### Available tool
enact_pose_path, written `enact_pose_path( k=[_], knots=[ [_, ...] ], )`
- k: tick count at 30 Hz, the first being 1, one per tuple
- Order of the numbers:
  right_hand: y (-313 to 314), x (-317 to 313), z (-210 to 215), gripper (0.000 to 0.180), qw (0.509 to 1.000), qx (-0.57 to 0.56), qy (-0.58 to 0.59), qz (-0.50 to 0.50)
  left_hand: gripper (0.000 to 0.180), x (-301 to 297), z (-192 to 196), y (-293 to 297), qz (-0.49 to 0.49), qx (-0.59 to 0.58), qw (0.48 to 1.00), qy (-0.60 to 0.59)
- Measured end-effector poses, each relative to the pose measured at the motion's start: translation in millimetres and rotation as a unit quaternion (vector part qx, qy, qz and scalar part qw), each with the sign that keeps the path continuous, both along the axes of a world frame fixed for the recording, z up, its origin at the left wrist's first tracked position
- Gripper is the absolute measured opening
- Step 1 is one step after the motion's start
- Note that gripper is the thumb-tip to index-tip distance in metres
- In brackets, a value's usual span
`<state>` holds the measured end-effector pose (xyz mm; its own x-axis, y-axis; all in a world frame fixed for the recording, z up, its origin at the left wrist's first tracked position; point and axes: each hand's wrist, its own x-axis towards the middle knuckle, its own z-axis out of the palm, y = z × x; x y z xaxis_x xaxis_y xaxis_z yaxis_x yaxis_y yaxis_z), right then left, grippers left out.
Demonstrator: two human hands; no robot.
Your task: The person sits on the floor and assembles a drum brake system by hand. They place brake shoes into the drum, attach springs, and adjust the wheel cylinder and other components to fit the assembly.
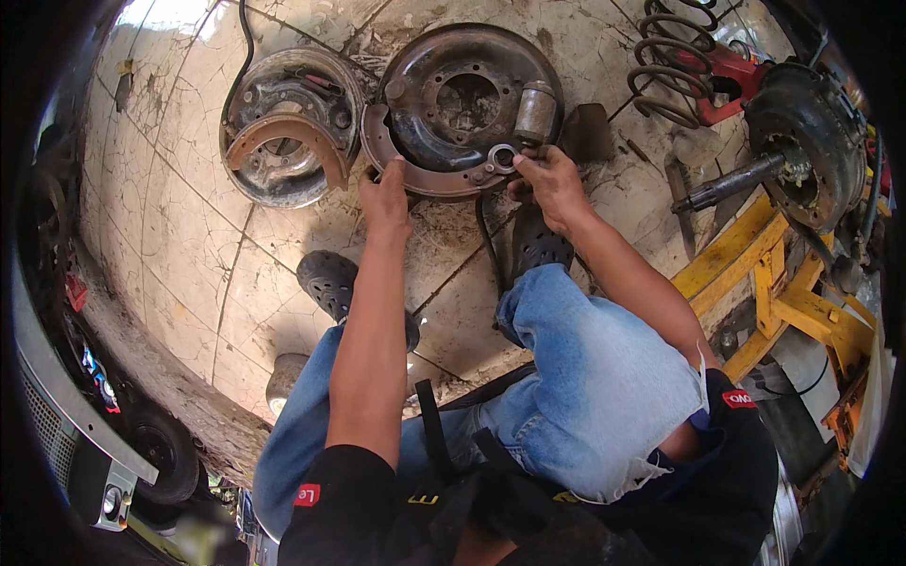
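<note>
A large black brake backing plate (pixel 415 66) lies on the floor in front of me, with a curved brown brake shoe (pixel 377 140) along its near left edge. My left hand (pixel 387 200) is closed on the shoe's outer edge, fingers partly hidden. At the shoe's right end my right hand (pixel 553 189) pinches a shiny metal ring (pixel 502 158) between thumb and fingers. Whether the ring is part of a longer tool I cannot tell. A dull metal cylinder (pixel 535 111) rests on the plate's right side, just beyond that hand.
To the left, a second backing plate (pixel 283 71) carries a loose brake shoe (pixel 283 129). A rusty coil spring (pixel 672 71), a hub drum with a shaft (pixel 802 132) and a yellow metal frame (pixel 741 255) stand at right. A hammer (pixel 681 203) lies on the tiles; a black cable (pixel 243 38) runs far left.
</note>
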<state>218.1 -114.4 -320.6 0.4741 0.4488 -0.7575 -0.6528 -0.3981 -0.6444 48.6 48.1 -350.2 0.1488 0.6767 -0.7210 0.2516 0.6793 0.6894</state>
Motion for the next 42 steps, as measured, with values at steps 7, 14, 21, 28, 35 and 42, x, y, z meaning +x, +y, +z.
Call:
enact_pose_path(
  k=[7, 14, 21, 28, 35, 42],
  knots=[
    [-24, 0, 0, 0.041, 0.971, 0.159, -0.127, 0.124, 0.047, 2, 46, 5, 0.008, -0.091, 0.990, -0.105],
    [-17, 18, 16, 0.032, 0.804, 0.118, -0.488, 0.319, 0.049, 11, 70, 16, 0.039, -0.131, 0.972, -0.192],
    [16, 28, 69, 0.026, 0.822, 0.188, -0.474, 0.254, 0.052, 2, 90, 33, 0.029, -0.200, 0.956, -0.213],
    [56, 74, 98, 0.027, 0.838, 0.174, -0.403, 0.325, 0.058, 0, 88, 37, -0.229, 0.083, 0.966, -0.081],
    [103, 61, 84, 0.035, 0.876, 0.153, -0.341, 0.303, 0.051, 11, 75, 27, -0.282, 0.271, 0.920, 0.014],
    [25, 25, 47, 0.038, 0.815, 0.057, -0.400, 0.415, 0.066, 18, 40, 3, -0.162, 0.054, 0.966, 0.192]
  ],
)
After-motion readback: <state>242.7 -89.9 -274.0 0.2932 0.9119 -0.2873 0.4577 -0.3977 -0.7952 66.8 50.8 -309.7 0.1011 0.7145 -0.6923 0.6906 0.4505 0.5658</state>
